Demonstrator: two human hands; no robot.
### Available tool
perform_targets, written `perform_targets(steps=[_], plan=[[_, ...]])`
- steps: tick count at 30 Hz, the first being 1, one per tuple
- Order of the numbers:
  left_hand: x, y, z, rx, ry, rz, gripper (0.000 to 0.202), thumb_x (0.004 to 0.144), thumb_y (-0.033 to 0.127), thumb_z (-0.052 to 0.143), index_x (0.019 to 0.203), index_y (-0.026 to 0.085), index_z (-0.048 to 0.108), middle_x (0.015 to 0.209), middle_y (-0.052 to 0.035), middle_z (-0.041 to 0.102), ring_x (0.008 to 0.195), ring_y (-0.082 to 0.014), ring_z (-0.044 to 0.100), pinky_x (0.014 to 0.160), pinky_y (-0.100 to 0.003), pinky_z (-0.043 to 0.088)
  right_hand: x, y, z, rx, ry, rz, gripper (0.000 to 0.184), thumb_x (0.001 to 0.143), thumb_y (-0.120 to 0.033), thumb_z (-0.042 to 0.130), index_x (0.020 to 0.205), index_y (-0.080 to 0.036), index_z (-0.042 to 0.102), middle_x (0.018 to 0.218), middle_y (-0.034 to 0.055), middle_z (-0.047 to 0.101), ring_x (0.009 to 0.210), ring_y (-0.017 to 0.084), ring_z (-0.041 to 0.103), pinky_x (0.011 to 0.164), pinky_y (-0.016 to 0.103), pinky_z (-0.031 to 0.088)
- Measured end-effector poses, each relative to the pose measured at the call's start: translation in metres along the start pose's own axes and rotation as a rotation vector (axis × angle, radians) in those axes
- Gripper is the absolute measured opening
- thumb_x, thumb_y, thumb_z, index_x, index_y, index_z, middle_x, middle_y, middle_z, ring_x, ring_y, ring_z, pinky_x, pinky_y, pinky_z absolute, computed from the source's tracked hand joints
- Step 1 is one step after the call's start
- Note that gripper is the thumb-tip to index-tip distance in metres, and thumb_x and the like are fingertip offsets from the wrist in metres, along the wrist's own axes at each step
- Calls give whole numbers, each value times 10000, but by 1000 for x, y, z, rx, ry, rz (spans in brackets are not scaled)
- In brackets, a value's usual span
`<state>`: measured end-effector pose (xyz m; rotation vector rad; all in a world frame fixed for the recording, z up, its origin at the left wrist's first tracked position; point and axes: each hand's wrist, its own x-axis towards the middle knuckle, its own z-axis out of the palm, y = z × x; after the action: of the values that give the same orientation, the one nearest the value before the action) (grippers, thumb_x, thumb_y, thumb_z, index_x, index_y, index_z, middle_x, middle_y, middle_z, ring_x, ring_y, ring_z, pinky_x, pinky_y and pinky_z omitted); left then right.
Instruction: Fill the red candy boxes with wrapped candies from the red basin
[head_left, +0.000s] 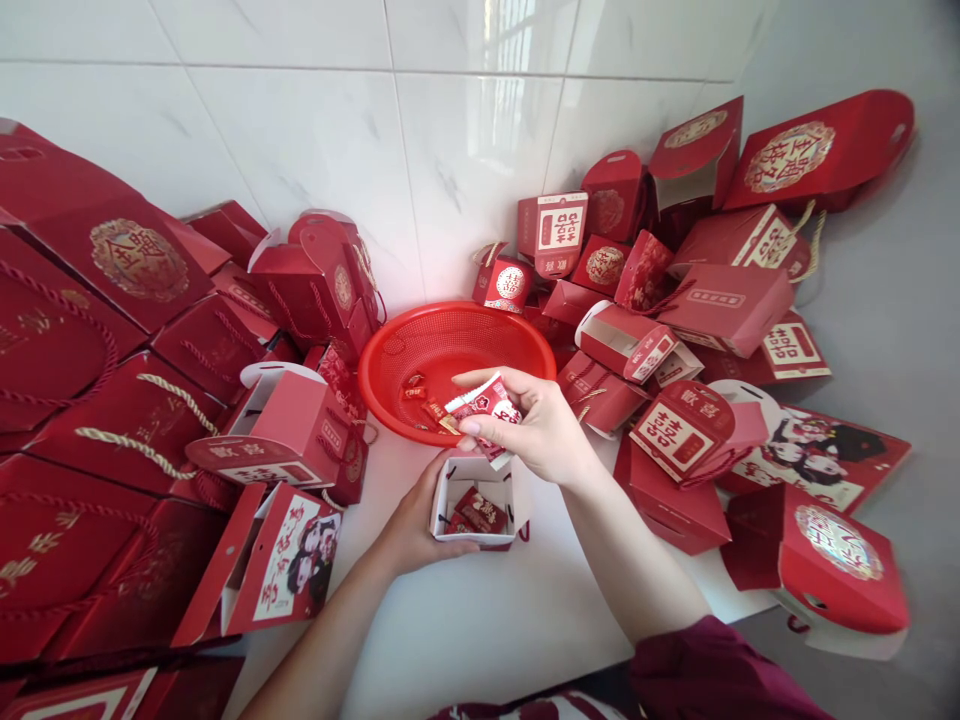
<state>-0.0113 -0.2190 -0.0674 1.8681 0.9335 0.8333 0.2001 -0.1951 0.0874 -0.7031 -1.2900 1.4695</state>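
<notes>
The small open box [472,473] sits just on the near side of the red basket [381,375], its inner walls plain white, a dark red cord loop [524,531] at its right side, and dark red packets [480,511] lying in the bottom. The left hand [421,522] cups the box, thumb along its near side; the right hand [546,428] pinches a red-and-white packet [491,408] between thumb and fingers, above the box and over the basket's near rim. More small packets [415,387] lie inside the basket. Bare white bench [442,630] spreads on the near side of the basket, its near edge by the person's clothing. Red bags [150,390] crowd in left of the basket, stacked red boxes [679,435] right of it, and the tiled wall [300,130] rises close behind it.
</notes>
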Motion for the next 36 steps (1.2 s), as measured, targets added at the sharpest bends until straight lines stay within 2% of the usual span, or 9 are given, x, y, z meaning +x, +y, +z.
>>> perform_targets(steps=[5,9,17,21,24,29,36], plan=[[-1,-3,0,19,5,-3,1184,606,422,905,1546,269,201,1604,-160,291,1459,-412,305,1175,-585,302,0,1,-1,-29,-14,-15,415,724,-314,842,1090,-198,686,809,8,724,693,174,744,593,253,620],[-1,-3,-1,51,5,-5,1199,597,436,905,1550,256,201,1595,-166,307,1452,-417,319,1167,-572,323,0,1,-3,-26,-34,-17,406,748,-309,827,1109,-211,669,875,11,722,686,160,743,598,237,616],[-1,6,-2,223,-6,114,1188,590,465,895,1545,290,211,1485,-145,445,1342,-385,471,1103,-512,418,-5,-6,-7,-104,-118,40,377,886,-464,668,1175,-227,623,766,-7,680,505,129,664,430,211,519],[-3,5,-2,272,41,197,1214,588,472,892,1548,324,163,1435,-131,477,1267,-365,534,1049,-505,461,-5,-6,-7,-218,-76,-55,311,893,-439,669,1084,-193,678,767,-11,649,562,78,581,519,182,471],[-3,5,-2,288,68,249,1219,589,496,884,1551,337,152,1423,-124,481,1257,-370,537,1037,-509,470,-3,-5,-8,-289,-63,-96,303,903,-438,655,1064,-183,689,794,-4,645,637,88,563,581,190,445],[-3,5,-3,308,34,169,1177,612,486,872,1546,285,184,1400,-142,494,1264,-371,534,1054,-500,460,-3,-6,-9,-432,-120,-100,320,937,-462,592,1034,-178,703,854,15,654,715,119,567,650,223,438],[-2,5,-3,253,-2,41,1124,620,482,872,1526,274,240,1456,-135,476,1329,-386,485,1089,-499,434,-3,-9,-9,-540,-108,-113,394,1000,-487,459,962,-188,713,851,8,648,715,118,549,654,225,412]])
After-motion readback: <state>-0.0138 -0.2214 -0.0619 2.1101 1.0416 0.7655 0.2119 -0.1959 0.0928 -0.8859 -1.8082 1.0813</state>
